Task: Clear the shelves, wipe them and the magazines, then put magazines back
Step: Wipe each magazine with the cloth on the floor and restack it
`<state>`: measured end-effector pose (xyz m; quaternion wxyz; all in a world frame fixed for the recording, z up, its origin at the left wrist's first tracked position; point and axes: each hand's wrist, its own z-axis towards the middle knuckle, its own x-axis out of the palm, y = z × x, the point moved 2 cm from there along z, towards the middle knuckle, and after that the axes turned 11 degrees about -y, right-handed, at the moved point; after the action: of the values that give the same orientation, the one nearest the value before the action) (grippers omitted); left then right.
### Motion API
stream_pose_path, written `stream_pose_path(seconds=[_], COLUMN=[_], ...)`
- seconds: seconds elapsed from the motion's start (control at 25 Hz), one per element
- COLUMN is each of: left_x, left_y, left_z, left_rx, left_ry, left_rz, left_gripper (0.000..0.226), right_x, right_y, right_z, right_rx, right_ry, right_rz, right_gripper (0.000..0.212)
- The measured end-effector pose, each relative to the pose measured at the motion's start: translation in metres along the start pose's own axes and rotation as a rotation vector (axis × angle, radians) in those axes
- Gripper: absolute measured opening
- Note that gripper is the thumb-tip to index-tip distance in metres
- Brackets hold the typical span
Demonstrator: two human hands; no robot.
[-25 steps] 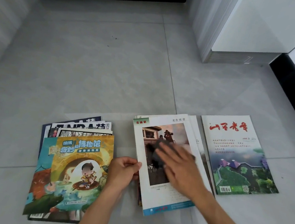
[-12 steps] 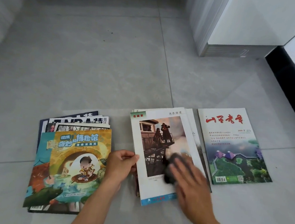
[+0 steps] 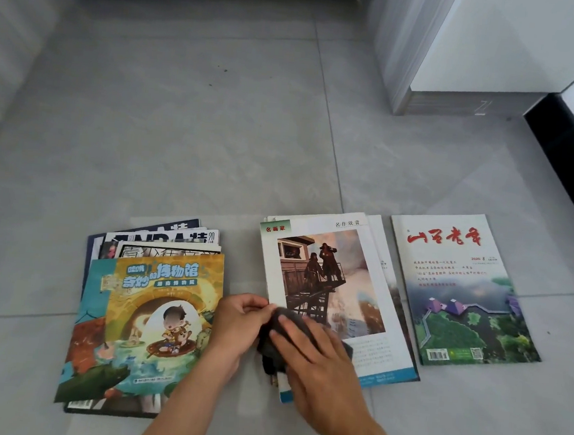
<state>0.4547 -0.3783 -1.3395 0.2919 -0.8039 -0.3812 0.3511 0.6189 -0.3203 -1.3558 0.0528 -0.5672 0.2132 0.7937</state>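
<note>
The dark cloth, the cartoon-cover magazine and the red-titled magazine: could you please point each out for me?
dark cloth [image 3: 270,348], head view, bare left part beside the fingers.
cartoon-cover magazine [image 3: 154,313], head view, cover middle.
red-titled magazine [image 3: 458,292], head view, cover middle.

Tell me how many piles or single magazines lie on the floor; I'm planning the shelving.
3: a fanned pile on the left, a middle pile being wiped with a dark cloth, and a single magazine on the right. How many magazines each pile hides is unclear.
</note>
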Motion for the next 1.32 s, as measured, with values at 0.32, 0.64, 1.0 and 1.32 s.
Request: stream_pose_path(seconds=[0.32, 0.64, 1.0, 1.32], left_x=[0.002, 0.001, 0.018, 0.002], left_y=[0.000, -0.003, -0.040, -0.059], left_z=[-0.002, -0.003, -0.057, -0.058], left_rx=[-0.058, -0.005, -0.156, 0.180], left_ry=[0.009, 0.014, 0.500, 0.454], left_rz=[-0.042, -0.008, -0.472, -0.420], left_gripper=[0.005, 0.008, 0.055, 0.048], right_x=[0.006, -0.023, -0.053, -0.120], right_y=[-0.096, -0.041, -0.009, -0.041], right_z=[0.136, -0.005, 0.079, 0.094], right_rx=[0.389, 0.376, 0.981, 0.920], right_ry=[-0.031, -0.024, -0.103, -0.304], right_rz=[-0.001, 0.013, 1.041, 1.219], right_gripper=[0.052, 0.065, 0.045, 0.044])
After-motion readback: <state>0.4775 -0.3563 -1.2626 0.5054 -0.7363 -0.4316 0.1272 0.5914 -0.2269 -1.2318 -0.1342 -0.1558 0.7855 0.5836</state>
